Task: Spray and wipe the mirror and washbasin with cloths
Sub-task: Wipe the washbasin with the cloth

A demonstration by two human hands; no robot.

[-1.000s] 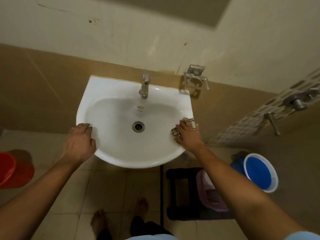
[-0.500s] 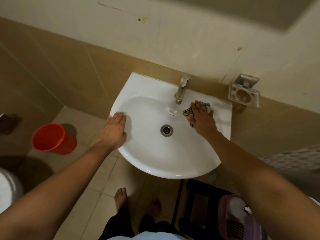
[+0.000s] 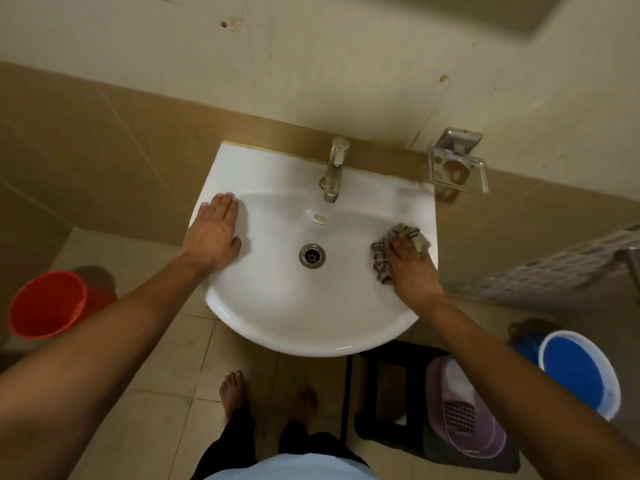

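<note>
A white washbasin (image 3: 304, 317) hangs on the tiled wall, with a metal tap (image 3: 334, 169) at its back and a drain (image 3: 312, 256) in the middle. My left hand (image 3: 214, 233) rests flat on the basin's left rim, fingers straight. My right hand (image 3: 410, 265) presses a checked cloth (image 3: 382, 259) against the right side of the bowl near the rim; part of the cloth is hidden under the hand. The mirror is not in view.
A metal soap holder (image 3: 457, 162) is fixed to the wall right of the basin. On the floor stand a red bucket (image 3: 46, 303) at left, a blue bucket (image 3: 580, 372) at right, and a dark stool (image 3: 388, 389) with a pink basket (image 3: 464, 410). My bare feet are below the basin.
My right hand has slid the cloth from beside the tap down to the right side of the bowl. My left hand stays on the left rim. The camera view has shifted.
</note>
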